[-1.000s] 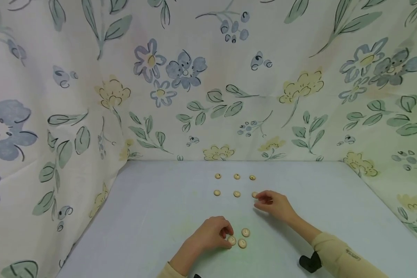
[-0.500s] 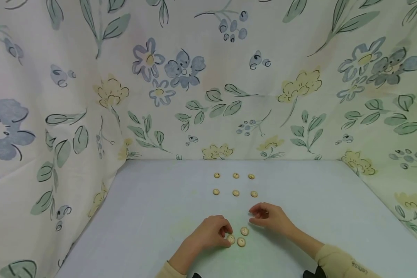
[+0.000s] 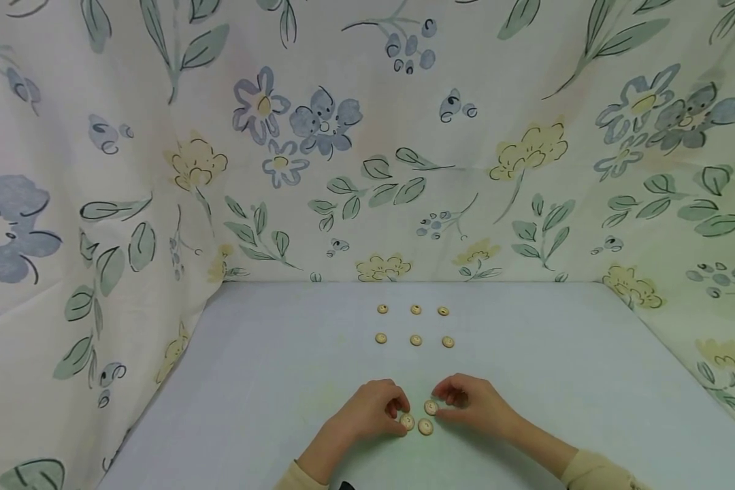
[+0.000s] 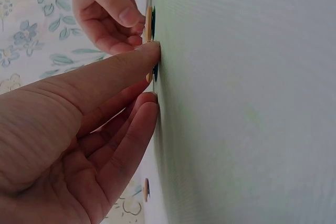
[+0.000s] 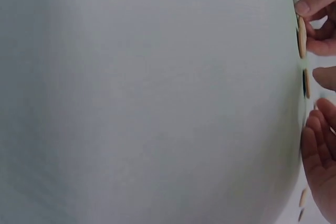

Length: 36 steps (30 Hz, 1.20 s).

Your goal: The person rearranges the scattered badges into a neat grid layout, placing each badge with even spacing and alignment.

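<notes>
My left hand (image 3: 372,410) pinches a round wooden button (image 3: 407,422) between thumb and fingertips on the white tabletop. Close by, the right hand (image 3: 474,406) has its thumb and fingers spread around a second button (image 3: 431,407); a small gap shows between the thumb and a button (image 5: 307,83) in the right wrist view. A third button (image 3: 425,427) lies flat just below these two. Edge-on in the left wrist view, one button (image 4: 149,24) is near the right hand's thumb, and the left thumb partly hides another.
Farther back, several more buttons lie in two rows, including a front-row button (image 3: 416,340) and a back-row button (image 3: 416,309). A floral cloth (image 3: 343,224) hangs behind and beside the white table (image 3: 269,354).
My right hand has left the right end of the front row and come nearer, to the button beside the left hand. The left hand has stayed at its button.
</notes>
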Each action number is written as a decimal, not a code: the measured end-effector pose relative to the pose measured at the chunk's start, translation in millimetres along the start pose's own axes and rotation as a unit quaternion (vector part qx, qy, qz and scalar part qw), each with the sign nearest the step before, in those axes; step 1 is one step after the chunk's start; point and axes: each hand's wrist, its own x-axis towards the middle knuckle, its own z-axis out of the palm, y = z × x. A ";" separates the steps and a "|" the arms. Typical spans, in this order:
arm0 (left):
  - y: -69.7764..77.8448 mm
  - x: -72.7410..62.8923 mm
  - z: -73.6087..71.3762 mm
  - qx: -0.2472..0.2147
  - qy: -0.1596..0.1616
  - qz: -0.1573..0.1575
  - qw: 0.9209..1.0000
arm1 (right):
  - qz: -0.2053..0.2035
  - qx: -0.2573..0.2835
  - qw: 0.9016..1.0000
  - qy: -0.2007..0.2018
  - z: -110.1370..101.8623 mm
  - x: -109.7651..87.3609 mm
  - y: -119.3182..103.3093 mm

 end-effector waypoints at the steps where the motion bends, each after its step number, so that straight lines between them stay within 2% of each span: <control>1: -0.3 -0.1 0.0 0.000 0.000 0.001 1.000 | -0.012 -0.006 1.000 0.001 0.7 -0.1 -0.3; 5: -1.1 -0.7 0.4 -0.001 0.000 0.001 1.000 | -0.045 -0.018 0.999 -0.001 3.2 0.0 -0.7; 11: 0.2 -1.8 0.6 0.002 -0.002 -0.003 1.000 | -0.060 -0.014 0.998 -0.014 6.8 2.0 0.2; 22: 2.8 -1.9 -0.6 0.026 -0.001 -0.001 1.000 | -0.060 -0.018 0.998 -0.020 7.1 7.4 -1.4; 36: 3.8 -2.5 -1.4 0.043 -0.002 -0.006 0.999 | -0.032 -0.025 0.999 -0.026 6.8 9.0 -4.8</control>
